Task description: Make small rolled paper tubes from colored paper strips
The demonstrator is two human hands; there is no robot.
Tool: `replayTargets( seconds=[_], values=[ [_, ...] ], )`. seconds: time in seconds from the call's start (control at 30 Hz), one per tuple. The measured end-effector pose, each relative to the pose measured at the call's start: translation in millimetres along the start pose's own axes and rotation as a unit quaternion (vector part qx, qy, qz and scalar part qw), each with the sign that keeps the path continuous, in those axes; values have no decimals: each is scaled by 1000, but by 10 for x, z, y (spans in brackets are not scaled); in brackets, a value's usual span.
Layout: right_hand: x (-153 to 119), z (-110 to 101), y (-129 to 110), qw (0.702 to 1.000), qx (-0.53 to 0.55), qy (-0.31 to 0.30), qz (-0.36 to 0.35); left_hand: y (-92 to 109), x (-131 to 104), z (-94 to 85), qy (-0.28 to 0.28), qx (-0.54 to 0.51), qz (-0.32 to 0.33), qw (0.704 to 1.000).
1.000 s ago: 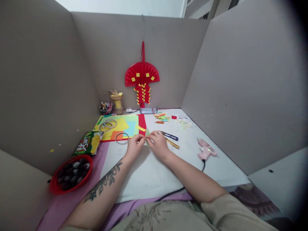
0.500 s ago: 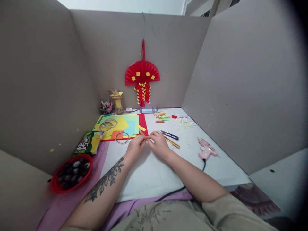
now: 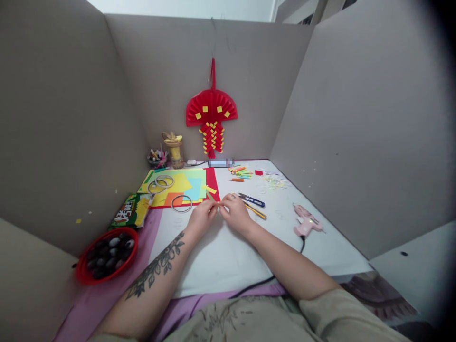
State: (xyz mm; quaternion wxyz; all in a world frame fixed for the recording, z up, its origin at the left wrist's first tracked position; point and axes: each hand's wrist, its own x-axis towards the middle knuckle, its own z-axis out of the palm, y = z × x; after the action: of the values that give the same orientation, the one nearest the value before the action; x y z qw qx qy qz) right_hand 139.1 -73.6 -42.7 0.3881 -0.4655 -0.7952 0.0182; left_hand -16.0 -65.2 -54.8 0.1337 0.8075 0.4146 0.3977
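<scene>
My left hand point(image 3: 204, 214) and my right hand point(image 3: 233, 211) meet fingertip to fingertip over the white table covering, both pinched closed. Something small and orange seems to show between the fingertips, too small to make out. A green strip point(image 3: 210, 195) lies just beyond my left fingers, by a yellow strip point(image 3: 209, 189) on the coloured sheets. Near my left hand is a silvery ring point(image 3: 181, 203). Beside my right hand are dark blue thread snips point(image 3: 253, 200) and a yellow pencil point(image 3: 257, 211).
A pink glue gun point(image 3: 307, 221) with a black cord lies at the right. Rolled paper pieces point(image 3: 240, 172) and paper scraps point(image 3: 276, 180) are farther back. At the left are a red bowl point(image 3: 132, 251) of dark fruit and a green packet point(image 3: 130, 211). A red paper fan point(image 3: 212, 107) hangs behind.
The whole view has shifted very slightly. Both hands stay together in nearly the same pose, with only tiny finger movement.
</scene>
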Motion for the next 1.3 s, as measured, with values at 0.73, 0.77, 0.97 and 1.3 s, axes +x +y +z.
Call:
replayTargets(
  seconds=[0.73, 0.77, 0.97, 1.3],
  values=[
    [148, -317, 905, 959, -88, -152, 223, -210, 128, -204, -96, 19, -352, 931],
    [129, -338, 882, 956, -94, -165, 223, -217, 125, -210, -98, 57, -330, 937],
    [68, -525, 851, 927, -158, -228, 251, -260, 120, -180, -119, 129, -272, 946],
    [106, -642, 1013, 908, -192, -184, 322, -296, 93, -158, -128, 135, -254, 949]
  ],
)
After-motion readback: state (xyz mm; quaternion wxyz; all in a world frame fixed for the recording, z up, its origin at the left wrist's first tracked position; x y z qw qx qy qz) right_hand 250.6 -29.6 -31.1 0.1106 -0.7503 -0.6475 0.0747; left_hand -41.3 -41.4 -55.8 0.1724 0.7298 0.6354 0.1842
